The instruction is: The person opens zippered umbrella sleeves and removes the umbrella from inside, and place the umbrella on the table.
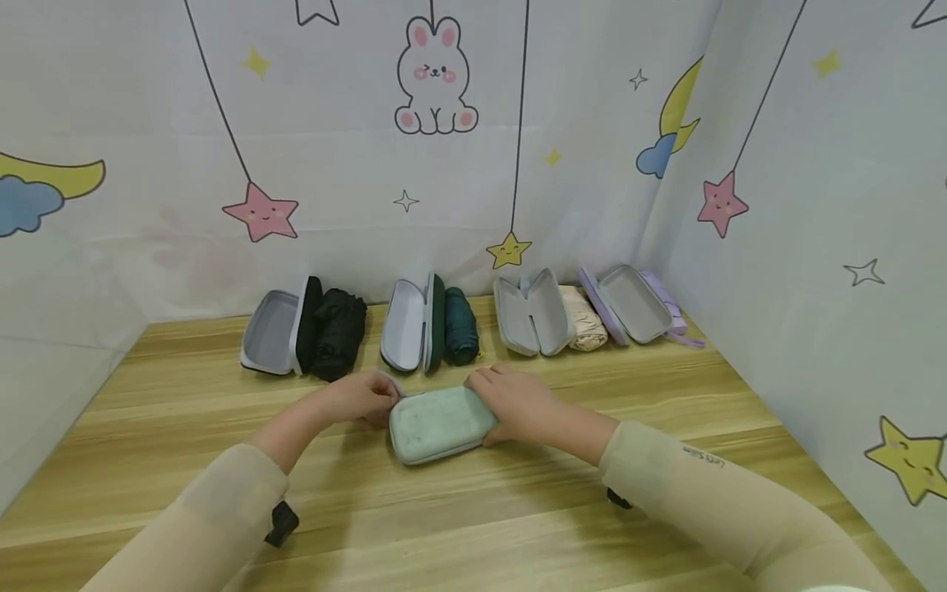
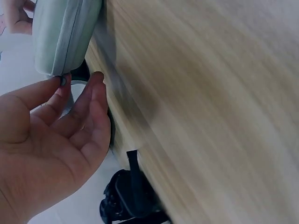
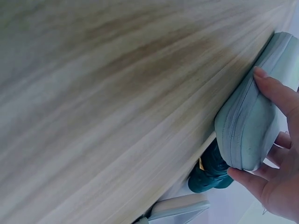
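Note:
A mint-green hard zip case (image 1: 441,424) lies closed at the middle of the wooden table. My left hand (image 1: 364,400) is at its left end. In the left wrist view, its thumb and index finger pinch a small dark zipper pull (image 2: 63,80) at the case's corner, with the other fingers loosely bent. My right hand (image 1: 520,405) grips the case's right end. In the right wrist view, the thumb presses near the zipper seam (image 3: 240,105) and the fingers reach around the far side. The case's underside is hidden.
Along the back stand opened cases: a black one (image 1: 277,329), a dark green one (image 1: 408,327), a grey-lined one (image 1: 534,316) and a purple one (image 1: 629,304). Folded umbrellas in black (image 1: 339,333), teal (image 1: 462,327) and cream (image 1: 582,319) lie beside them. A curtain hangs behind.

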{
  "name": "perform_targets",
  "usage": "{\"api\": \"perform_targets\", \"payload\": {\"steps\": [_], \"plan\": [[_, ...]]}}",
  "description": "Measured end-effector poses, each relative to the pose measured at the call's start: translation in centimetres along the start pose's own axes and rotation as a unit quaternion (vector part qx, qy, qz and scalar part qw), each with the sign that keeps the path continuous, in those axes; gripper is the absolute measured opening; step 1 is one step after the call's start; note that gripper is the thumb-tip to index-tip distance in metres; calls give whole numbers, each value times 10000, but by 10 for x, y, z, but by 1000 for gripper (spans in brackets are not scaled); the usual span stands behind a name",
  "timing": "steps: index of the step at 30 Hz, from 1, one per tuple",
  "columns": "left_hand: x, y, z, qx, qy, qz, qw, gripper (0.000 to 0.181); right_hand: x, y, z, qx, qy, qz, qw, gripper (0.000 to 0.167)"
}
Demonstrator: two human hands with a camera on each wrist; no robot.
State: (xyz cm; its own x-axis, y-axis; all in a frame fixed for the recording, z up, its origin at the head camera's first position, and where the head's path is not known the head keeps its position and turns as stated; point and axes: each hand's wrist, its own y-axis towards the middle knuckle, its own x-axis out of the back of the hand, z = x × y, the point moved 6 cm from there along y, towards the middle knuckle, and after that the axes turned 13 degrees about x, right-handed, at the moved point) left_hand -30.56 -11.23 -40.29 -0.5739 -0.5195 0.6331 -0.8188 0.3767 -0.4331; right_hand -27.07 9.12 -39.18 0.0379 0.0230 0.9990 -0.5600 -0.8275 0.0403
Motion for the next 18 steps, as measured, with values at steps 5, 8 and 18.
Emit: {"api": "perform_targets", "payload": {"steps": [5,8,18], "plan": [[-1,-5,-9,-319,1562,-548,9857,14,-1,0,-1,-17,141,109,9998,80],[-2,-7,-11,-285,1930,-695,9783,14,-1,1,0,40,128,232,9996,86],[-13,-8,-6,-194,2650,-765,9610,12,-10,-9,3,566,-166,1117,9920,83]]}}
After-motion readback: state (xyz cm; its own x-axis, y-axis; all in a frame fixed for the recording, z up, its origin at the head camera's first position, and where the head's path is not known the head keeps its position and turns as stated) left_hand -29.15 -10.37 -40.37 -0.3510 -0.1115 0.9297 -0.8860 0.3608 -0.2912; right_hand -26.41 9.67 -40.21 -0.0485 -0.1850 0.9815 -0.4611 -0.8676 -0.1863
